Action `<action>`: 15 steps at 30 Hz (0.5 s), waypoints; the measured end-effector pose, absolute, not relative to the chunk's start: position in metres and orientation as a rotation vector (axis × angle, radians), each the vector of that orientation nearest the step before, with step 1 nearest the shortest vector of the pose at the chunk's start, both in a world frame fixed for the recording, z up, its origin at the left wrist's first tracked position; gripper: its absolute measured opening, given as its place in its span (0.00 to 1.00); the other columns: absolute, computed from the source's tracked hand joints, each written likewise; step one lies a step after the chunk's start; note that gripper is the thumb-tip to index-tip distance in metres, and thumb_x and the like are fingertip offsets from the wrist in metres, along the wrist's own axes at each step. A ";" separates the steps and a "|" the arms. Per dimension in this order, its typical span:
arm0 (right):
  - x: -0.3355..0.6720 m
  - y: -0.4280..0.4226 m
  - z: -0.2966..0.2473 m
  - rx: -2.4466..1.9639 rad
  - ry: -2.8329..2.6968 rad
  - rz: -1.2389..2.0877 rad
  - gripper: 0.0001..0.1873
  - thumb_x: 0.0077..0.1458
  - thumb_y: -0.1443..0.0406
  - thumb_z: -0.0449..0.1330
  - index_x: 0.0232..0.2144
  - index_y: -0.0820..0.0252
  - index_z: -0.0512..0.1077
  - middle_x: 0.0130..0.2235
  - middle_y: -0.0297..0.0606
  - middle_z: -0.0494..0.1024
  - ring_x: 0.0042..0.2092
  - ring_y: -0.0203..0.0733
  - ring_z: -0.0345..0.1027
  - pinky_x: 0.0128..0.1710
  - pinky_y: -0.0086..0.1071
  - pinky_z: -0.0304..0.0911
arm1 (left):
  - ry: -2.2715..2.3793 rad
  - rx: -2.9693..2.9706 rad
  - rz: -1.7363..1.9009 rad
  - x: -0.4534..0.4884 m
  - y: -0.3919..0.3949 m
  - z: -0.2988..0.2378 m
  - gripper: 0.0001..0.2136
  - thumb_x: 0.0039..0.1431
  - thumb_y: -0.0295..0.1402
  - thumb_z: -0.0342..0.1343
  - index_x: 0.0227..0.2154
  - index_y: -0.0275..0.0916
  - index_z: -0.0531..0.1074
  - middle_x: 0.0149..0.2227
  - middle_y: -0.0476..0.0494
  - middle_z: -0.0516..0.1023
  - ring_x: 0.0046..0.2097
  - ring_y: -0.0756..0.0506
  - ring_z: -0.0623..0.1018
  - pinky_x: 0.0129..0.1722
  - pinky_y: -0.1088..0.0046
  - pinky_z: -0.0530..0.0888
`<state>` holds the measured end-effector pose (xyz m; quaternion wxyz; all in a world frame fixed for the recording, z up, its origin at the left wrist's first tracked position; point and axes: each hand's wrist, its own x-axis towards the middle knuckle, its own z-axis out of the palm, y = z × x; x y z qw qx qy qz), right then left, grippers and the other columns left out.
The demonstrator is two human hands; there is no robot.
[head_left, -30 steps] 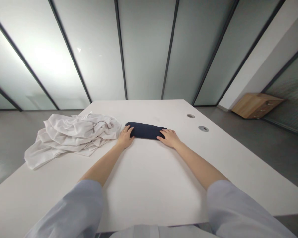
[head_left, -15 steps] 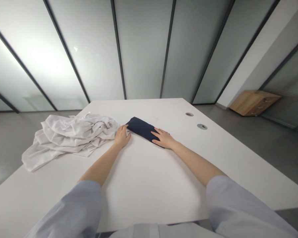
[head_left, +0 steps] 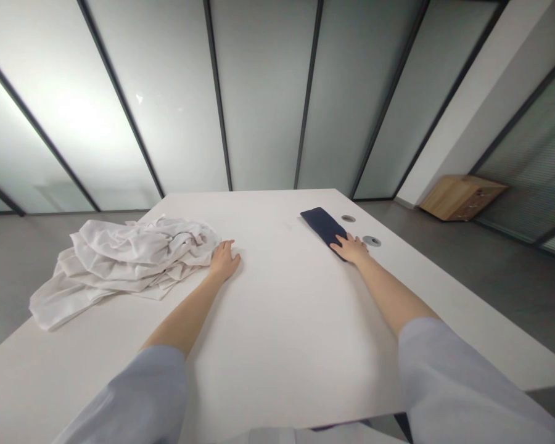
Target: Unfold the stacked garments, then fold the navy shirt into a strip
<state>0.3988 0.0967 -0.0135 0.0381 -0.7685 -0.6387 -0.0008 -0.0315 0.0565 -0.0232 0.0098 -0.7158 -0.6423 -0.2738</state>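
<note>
A flat, folded navy cloth (head_left: 322, 223) lies slanted on the right half of the white table. My right hand (head_left: 352, 249) is over its near end, thumb by the left edge and fingers across the top; the underside of this grip is hidden. On the left, a crumpled heap of white fabric (head_left: 139, 256) spreads over the tabletop. My left hand (head_left: 224, 260) rests on the table at the heap's right edge, fingers apart and nothing in them. Whether its fingertips touch the fabric I cannot tell.
The white table (head_left: 268, 345) reaches toward a frosted glass partition (head_left: 259, 92). Two round cable holes, a far one (head_left: 348, 218) and a nearer one (head_left: 372, 241), are set in the top near my right hand. A wooden cabinet (head_left: 460, 197) stands on the floor at right.
The navy cloth has moved right with my right hand and turned somewhat. My left hand has come off it and stays beside the white heap. The view has shifted slightly.
</note>
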 end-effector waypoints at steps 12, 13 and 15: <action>0.472 0.098 -0.012 -2.658 -1.220 0.128 0.32 0.59 0.48 0.47 0.62 0.52 0.61 0.65 0.53 0.54 0.62 0.70 0.51 0.55 0.64 0.47 | -2.046 -2.203 -0.844 -0.033 0.057 -0.025 0.22 0.56 0.32 0.52 0.54 0.33 0.63 0.54 0.33 0.69 0.56 0.37 0.70 0.57 0.60 0.66; 0.473 0.098 -0.014 -2.655 -1.210 0.117 0.32 0.59 0.48 0.47 0.62 0.53 0.61 0.64 0.53 0.55 0.62 0.70 0.51 0.55 0.64 0.47 | -2.048 -2.200 -0.843 -0.033 0.057 -0.025 0.22 0.56 0.32 0.51 0.54 0.33 0.63 0.54 0.33 0.69 0.56 0.37 0.70 0.57 0.60 0.66; 0.473 0.096 -0.018 -2.641 -1.222 0.047 0.32 0.59 0.49 0.48 0.60 0.56 0.63 0.63 0.56 0.57 0.62 0.69 0.51 0.56 0.63 0.46 | -2.053 -2.197 -0.837 -0.032 0.057 -0.024 0.22 0.57 0.32 0.51 0.55 0.33 0.63 0.54 0.33 0.69 0.56 0.37 0.70 0.57 0.60 0.66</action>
